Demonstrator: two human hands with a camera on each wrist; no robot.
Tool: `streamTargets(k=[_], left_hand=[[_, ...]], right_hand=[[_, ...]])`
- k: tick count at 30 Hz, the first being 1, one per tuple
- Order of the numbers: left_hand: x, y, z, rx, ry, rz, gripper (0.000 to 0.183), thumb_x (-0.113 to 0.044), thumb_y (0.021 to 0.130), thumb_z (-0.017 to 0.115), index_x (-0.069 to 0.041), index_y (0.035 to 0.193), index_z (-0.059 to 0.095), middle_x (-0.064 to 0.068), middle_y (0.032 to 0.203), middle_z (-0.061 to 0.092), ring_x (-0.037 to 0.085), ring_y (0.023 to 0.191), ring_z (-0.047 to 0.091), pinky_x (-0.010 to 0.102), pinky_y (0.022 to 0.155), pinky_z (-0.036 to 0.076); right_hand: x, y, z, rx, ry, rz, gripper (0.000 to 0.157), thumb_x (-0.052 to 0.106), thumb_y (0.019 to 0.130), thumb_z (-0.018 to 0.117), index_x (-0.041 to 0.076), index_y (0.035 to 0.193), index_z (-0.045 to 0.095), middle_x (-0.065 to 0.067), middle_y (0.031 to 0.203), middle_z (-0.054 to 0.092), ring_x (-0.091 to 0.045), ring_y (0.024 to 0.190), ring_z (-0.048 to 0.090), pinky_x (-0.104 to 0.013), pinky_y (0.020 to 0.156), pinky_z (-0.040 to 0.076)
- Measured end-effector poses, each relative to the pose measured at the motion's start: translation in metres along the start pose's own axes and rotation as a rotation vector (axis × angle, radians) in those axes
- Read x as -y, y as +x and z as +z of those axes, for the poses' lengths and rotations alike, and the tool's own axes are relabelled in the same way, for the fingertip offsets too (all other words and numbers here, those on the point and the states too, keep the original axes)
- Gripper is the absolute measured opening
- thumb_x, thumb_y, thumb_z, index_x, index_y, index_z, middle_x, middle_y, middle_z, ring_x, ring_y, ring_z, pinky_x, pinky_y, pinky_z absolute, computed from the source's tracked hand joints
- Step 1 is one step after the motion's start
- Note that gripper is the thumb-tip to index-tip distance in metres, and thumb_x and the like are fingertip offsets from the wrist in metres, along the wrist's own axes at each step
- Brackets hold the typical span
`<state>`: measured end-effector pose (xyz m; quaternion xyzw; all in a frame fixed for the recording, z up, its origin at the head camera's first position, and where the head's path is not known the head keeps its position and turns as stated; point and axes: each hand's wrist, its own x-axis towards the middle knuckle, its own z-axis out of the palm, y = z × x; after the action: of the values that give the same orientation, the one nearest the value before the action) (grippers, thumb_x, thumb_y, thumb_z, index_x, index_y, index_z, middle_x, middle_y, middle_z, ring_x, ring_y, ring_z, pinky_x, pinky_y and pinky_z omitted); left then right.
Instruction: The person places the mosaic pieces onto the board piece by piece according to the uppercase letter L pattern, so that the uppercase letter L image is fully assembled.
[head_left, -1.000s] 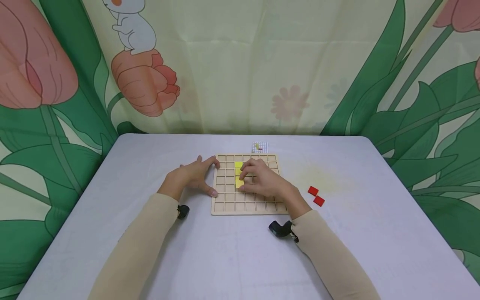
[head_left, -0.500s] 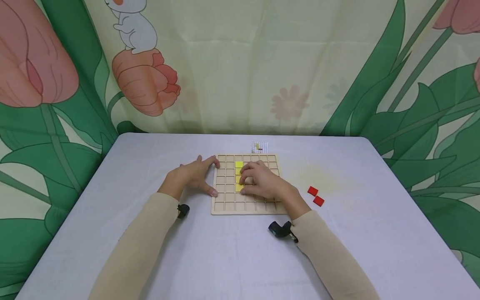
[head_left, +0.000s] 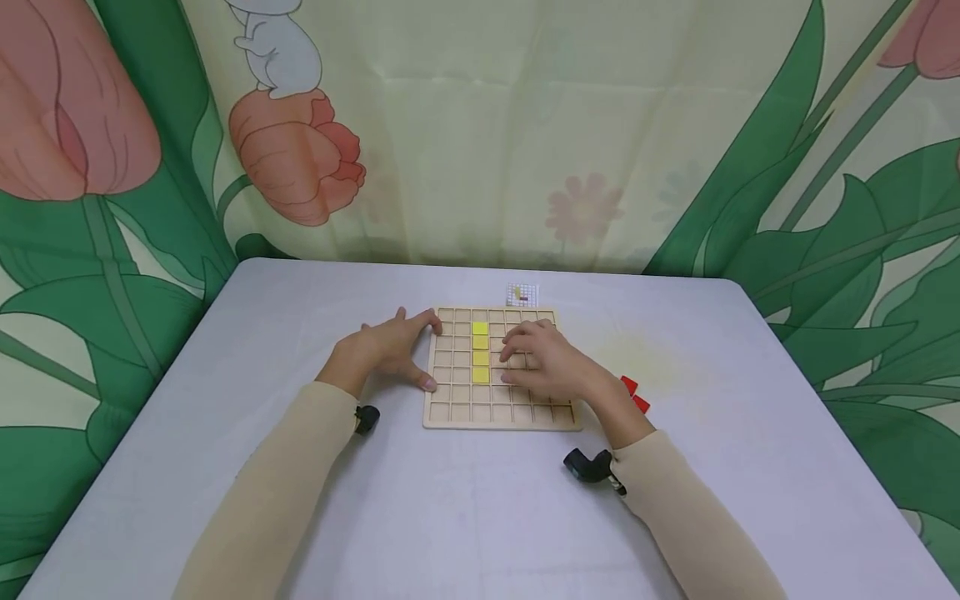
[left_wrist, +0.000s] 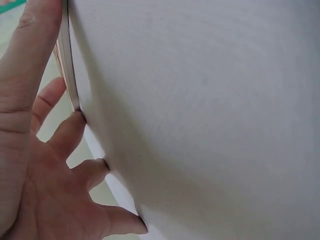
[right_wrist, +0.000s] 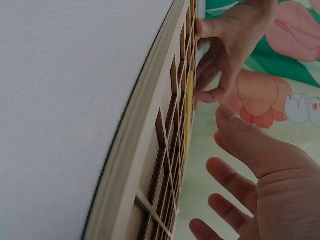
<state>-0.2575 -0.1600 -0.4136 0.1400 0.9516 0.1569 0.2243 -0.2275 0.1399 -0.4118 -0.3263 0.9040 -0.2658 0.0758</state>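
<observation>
A wooden grid board (head_left: 450,412) lies on the table. Several yellow square tiles (head_left: 480,358) fill one column of its cells. My left hand (head_left: 381,348) touches the board's left edge, thumb and fingers spread wide; in the left wrist view its fingertips meet the board's side and the tabletop. Over the right half of the board hovers my right hand (head_left: 551,360), its fingers loosely bent and holding nothing. In the right wrist view those fingers (right_wrist: 227,175) are apart from the board, and the yellow tiles (right_wrist: 189,115) sit in the grid beyond.
Two red square tiles (head_left: 640,403) lie on the table right of the board, partly hidden behind my right forearm. A small printed grid card (head_left: 522,295) lies just behind the board. A flowered curtain (head_left: 480,150) hangs behind the white-covered table (head_left: 420,517).
My right hand has come off the yellow tiles and moved right, uncovering the whole column. The lowest yellow tiles have settled nearer me since the first frame. My left hand stays in place.
</observation>
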Motion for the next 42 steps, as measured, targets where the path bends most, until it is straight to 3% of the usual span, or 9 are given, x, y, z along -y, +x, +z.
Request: streamTargets(k=[4, 9, 21, 28, 35, 42], left_hand=[[-0.002, 0.000, -0.002, -0.012, 0.018, 0.009, 0.094, -0.062, 0.059, 0.094, -0.037, 0.132, 0.040, 0.021, 0.161, 0.038, 0.044, 0.155, 0.022, 0.087, 0.104, 0.020], [-0.004, -0.002, -0.003, -0.008, 0.015, 0.003, 0.093, -0.060, 0.058, 0.094, -0.036, 0.131, 0.042, 0.018, 0.162, 0.037, 0.044, 0.156, 0.018, 0.088, 0.103, 0.020], [-0.005, 0.001, -0.003, -0.007, 0.013, -0.012, 0.095, -0.062, 0.057, 0.094, -0.036, 0.132, 0.041, 0.015, 0.163, 0.037, 0.041, 0.157, 0.014, 0.086, 0.106, 0.018], [-0.003, 0.001, -0.003, 0.000, 0.020, -0.022, 0.096, -0.063, 0.057, 0.094, -0.036, 0.133, 0.041, 0.018, 0.164, 0.034, 0.044, 0.157, 0.015, 0.087, 0.105, 0.018], [-0.003, 0.000, -0.006, 0.003, 0.031, -0.016, 0.097, -0.065, 0.058, 0.093, -0.037, 0.134, 0.039, 0.021, 0.164, 0.033, 0.045, 0.156, 0.018, 0.087, 0.105, 0.019], [-0.005, 0.000, -0.002, 0.010, 0.034, -0.027, 0.098, -0.065, 0.056, 0.093, -0.037, 0.134, 0.039, 0.020, 0.165, 0.032, 0.046, 0.155, 0.019, 0.086, 0.105, 0.020]], right_hand=[[-0.006, -0.008, -0.004, -0.045, 0.004, 0.000, 0.030, 0.026, 0.094, 0.076, 0.012, 0.119, 0.068, -0.003, 0.131, 0.061, -0.026, 0.129, 0.043, -0.048, 0.107, 0.040], [-0.012, -0.019, -0.008, -0.055, 0.013, 0.050, 0.042, 0.027, 0.096, 0.074, 0.009, 0.132, 0.061, -0.004, 0.137, 0.059, -0.026, 0.130, 0.045, -0.049, 0.109, 0.042], [-0.031, -0.050, -0.025, -0.096, -0.010, 0.019, 0.044, 0.016, 0.094, 0.075, 0.007, 0.134, 0.058, -0.008, 0.135, 0.059, -0.031, 0.129, 0.049, -0.052, 0.107, 0.042], [-0.046, -0.070, -0.038, -0.135, -0.027, 0.001, 0.052, 0.016, 0.086, 0.084, 0.010, 0.132, 0.061, -0.004, 0.132, 0.060, -0.029, 0.124, 0.046, -0.051, 0.103, 0.042], [-0.060, -0.091, -0.055, -0.162, -0.015, 0.085, 0.056, 0.024, 0.085, 0.087, 0.011, 0.133, 0.061, -0.007, 0.134, 0.059, -0.033, 0.127, 0.044, -0.055, 0.101, 0.041], [-0.070, -0.114, -0.057, -0.168, -0.010, 0.171, 0.056, 0.025, 0.086, 0.086, 0.011, 0.134, 0.060, -0.008, 0.134, 0.059, -0.033, 0.129, 0.043, -0.058, 0.103, 0.042]])
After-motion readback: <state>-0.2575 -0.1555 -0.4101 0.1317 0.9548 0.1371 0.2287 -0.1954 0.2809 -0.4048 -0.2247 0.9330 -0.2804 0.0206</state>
